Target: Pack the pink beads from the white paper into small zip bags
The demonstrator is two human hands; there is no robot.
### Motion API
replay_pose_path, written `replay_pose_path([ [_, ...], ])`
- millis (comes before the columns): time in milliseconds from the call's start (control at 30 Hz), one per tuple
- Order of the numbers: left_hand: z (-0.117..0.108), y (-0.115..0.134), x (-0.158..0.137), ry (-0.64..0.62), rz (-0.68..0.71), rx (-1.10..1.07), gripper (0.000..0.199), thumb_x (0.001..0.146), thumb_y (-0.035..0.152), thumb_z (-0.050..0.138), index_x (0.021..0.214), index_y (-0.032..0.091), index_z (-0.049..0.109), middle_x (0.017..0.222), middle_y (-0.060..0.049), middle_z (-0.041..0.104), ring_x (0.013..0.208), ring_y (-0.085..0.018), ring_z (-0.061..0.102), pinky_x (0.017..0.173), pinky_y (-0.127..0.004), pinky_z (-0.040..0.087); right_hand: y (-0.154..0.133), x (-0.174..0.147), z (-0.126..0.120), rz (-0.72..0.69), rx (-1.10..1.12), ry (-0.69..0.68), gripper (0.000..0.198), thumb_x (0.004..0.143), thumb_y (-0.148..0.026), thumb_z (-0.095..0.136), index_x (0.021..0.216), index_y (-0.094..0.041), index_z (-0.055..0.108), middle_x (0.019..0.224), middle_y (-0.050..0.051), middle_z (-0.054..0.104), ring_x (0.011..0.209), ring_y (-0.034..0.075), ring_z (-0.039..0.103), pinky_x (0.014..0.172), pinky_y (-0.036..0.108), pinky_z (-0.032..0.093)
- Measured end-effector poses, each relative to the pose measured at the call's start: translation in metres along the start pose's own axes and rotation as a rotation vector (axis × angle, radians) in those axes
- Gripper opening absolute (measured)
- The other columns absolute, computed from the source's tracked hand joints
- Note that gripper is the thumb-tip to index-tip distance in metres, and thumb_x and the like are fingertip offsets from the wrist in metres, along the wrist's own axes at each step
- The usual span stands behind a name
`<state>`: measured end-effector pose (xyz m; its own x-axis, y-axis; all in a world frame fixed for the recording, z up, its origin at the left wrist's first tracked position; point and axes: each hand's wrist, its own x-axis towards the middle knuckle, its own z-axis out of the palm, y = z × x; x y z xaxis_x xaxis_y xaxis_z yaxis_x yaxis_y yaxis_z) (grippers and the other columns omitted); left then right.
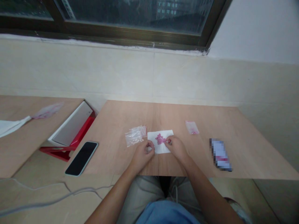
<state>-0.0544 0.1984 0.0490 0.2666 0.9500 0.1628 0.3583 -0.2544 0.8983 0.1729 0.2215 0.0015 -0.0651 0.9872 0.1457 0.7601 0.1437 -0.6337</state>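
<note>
A white sheet of paper (167, 150) lies on the table with a cluster of small pink beads (160, 138) on it. My left hand (144, 154) rests at the paper's left edge, fingers curled into a pinch; whatever may be between them is too small to tell. From the right, my right hand (177, 147) reaches over the paper with its fingertips pinched at the edge of the pink pieces. Anything inside that pinch is hidden. Just beyond my left hand is a pile of clear plastic bags (135, 136).
A small zip bag with pink contents (192, 127) lies to the right on the wooden table (173, 116). Phones flank my arms: a dark-screened phone (81, 158) at left and a pixelated phone-like object (220, 155) at right. A red and white box (72, 124) stands between the tables.
</note>
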Motion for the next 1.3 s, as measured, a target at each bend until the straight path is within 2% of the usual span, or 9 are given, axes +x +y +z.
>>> replay_pose_path([
  [167, -0.001, -0.002, 0.001, -0.006, -0.019, -0.032, 0.009, 0.080, 0.013, 0.055, 0.087, 0.018, 0.059, 0.089, -0.003, 0.065, 0.088, -0.019, 0.061, 0.085, -0.031, 0.047, 0.002, 0.002, 0.003, -0.007, 0.062, 0.003, 0.005, 0.084, -0.019, 0.062, 0.083, -0.019, 0.066, 0.085, 0.005, 0.067, 0.078, 0.018, 0.061, 0.072, 0.027, 0.044],
  [300, 0.000, -0.004, 0.001, 0.001, -0.024, -0.044, 0.008, 0.081, 0.014, 0.056, 0.088, 0.018, 0.059, 0.089, -0.004, 0.065, 0.088, -0.019, 0.061, 0.086, -0.032, 0.047, -0.002, 0.004, -0.006, 0.023, 0.275, -0.013, 0.011, 0.087, -0.026, 0.060, 0.080, -0.019, 0.066, 0.080, 0.004, 0.067, 0.073, 0.018, 0.061, 0.069, 0.027, 0.045],
  [467, 0.003, -0.009, 0.001, -0.002, -0.027, -0.066, 0.007, 0.082, 0.015, 0.058, 0.088, 0.017, 0.060, 0.090, -0.004, 0.065, 0.088, -0.020, 0.061, 0.086, -0.033, 0.047, -0.038, 0.005, -0.017, 0.171, 0.602, 0.176, 0.022, 0.090, -0.039, 0.056, 0.086, -0.019, 0.065, 0.078, 0.003, 0.068, 0.067, 0.017, 0.060, 0.062, 0.027, 0.046],
  [667, 0.003, -0.007, 0.001, 0.003, -0.046, -0.154, 0.012, 0.084, 0.019, 0.060, 0.096, 0.017, 0.062, 0.096, -0.006, 0.067, 0.092, -0.022, 0.062, 0.087, -0.034, 0.048, -0.089, 0.002, -0.015, -0.064, 0.571, -0.075, 0.014, 0.084, -0.032, 0.065, 0.091, -0.020, 0.068, 0.086, 0.004, 0.070, 0.070, 0.015, 0.062, 0.066, 0.026, 0.048],
  [800, -0.001, -0.006, 0.002, 0.058, -0.059, -0.163, 0.008, 0.085, 0.022, 0.062, 0.092, 0.018, 0.063, 0.093, -0.005, 0.066, 0.091, -0.021, 0.060, 0.087, -0.033, 0.046, -0.068, 0.010, -0.025, 0.057, 0.575, -0.010, 0.015, 0.086, -0.032, 0.060, 0.090, -0.019, 0.066, 0.080, 0.003, 0.069, 0.066, 0.015, 0.061, 0.062, 0.026, 0.046],
  [900, -0.003, -0.004, 0.005, 0.103, -0.123, -0.339, 0.008, 0.084, 0.025, 0.064, 0.089, 0.018, 0.063, 0.092, -0.004, 0.066, 0.089, -0.019, 0.061, 0.084, -0.031, 0.046, -0.039, 0.013, -0.037, 0.110, 0.491, 0.066, 0.018, 0.086, -0.035, 0.059, 0.086, -0.019, 0.066, 0.080, 0.002, 0.068, 0.062, 0.015, 0.057, 0.059, 0.026, 0.043],
  [1033, -0.003, 0.003, 0.007, 0.186, -0.267, -0.688, 0.010, 0.081, 0.026, 0.067, 0.086, 0.017, 0.064, 0.082, -0.002, 0.065, 0.078, -0.017, 0.063, 0.078, -0.030, 0.049, -0.019, 0.004, -0.038, 0.172, 0.544, 0.029, 0.023, 0.087, -0.040, 0.058, 0.088, -0.019, 0.066, 0.072, 0.000, 0.063, 0.060, 0.015, 0.055, 0.056, 0.026, 0.042],
  [1200, -0.006, 0.017, 0.006, 0.157, -0.323, -1.049, 0.011, 0.080, 0.022, 0.066, 0.089, 0.017, 0.064, 0.082, -0.003, 0.064, 0.077, -0.017, 0.065, 0.080, -0.032, 0.052, -0.033, -0.018, -0.008, 0.200, 0.770, -0.137, 0.024, 0.085, -0.042, 0.064, 0.092, -0.019, 0.069, 0.079, 0.001, 0.065, 0.060, 0.013, 0.054, 0.054, 0.025, 0.042],
  [1300, -0.011, 0.025, 0.003, 0.128, -0.315, -1.165, 0.011, 0.083, 0.022, 0.062, 0.092, 0.017, 0.064, 0.088, -0.004, 0.065, 0.083, -0.018, 0.066, 0.086, -0.034, 0.053, -0.050, -0.035, 0.010, 0.334, 1.025, -0.267, 0.028, 0.083, -0.045, 0.068, 0.093, -0.020, 0.069, 0.079, 0.001, 0.064, 0.055, 0.011, 0.051, 0.047, 0.024, 0.037],
])
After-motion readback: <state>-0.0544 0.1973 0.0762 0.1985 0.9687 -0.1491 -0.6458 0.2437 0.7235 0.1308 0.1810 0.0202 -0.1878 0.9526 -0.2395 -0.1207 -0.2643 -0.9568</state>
